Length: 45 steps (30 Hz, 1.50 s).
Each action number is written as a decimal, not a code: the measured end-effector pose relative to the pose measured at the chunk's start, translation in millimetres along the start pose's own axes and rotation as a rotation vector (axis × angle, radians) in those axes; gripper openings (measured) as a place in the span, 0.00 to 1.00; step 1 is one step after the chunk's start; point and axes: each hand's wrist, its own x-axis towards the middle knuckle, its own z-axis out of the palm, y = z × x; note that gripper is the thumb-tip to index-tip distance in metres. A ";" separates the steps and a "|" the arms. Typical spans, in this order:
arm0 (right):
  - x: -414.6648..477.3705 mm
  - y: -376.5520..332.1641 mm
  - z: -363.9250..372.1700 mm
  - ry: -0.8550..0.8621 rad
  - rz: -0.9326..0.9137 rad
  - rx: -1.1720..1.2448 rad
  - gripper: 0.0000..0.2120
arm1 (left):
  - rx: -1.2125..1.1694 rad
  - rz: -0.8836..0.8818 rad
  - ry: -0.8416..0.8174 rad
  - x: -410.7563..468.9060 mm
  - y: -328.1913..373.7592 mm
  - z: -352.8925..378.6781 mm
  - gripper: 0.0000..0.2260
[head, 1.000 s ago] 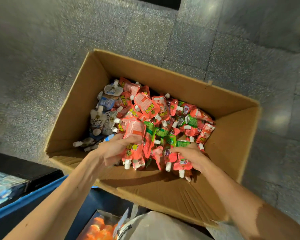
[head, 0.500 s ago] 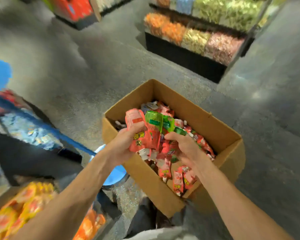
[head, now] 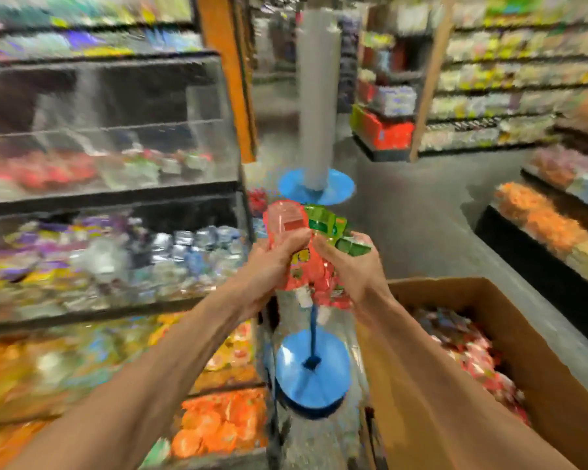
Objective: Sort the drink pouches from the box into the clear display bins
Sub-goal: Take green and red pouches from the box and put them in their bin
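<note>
Clutching a bunch of red and green drink pouches (head: 287,220) at the centre of the frame, the left hand (head: 269,262) and right hand (head: 348,271) both curl their fingers round it. The cardboard box (head: 543,340) at lower right holds many more pouches, and the clear display bins (head: 133,96) at upper left look only thinly stocked, so most of the sorting seems left to do.

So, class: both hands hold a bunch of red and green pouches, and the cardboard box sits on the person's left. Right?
Not quite. The head view shows the cardboard box on the person's right, not left. The left hand and right hand do hold the bunch of red and green pouches.
</note>
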 end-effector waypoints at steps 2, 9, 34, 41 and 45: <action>-0.2 -8.1 53.3 -0.082 0.011 -0.003 0.40 | 0.028 0.062 0.059 -23.7 22.2 -43.3 0.08; -27.8 -6.4 236.3 -0.415 0.202 0.140 0.32 | 0.065 0.124 0.310 -118.4 74.7 -204.3 0.17; 44.0 80.7 564.9 -0.648 0.425 0.297 0.31 | -0.126 0.229 0.766 -108.9 125.1 -558.5 0.18; 105.1 50.1 571.7 -0.561 0.257 0.298 0.25 | -0.148 0.270 0.645 -45.4 173.1 -589.5 0.18; 128.4 27.9 569.8 -0.487 0.169 0.219 0.26 | 0.048 0.371 0.619 -21.2 214.5 -616.1 0.16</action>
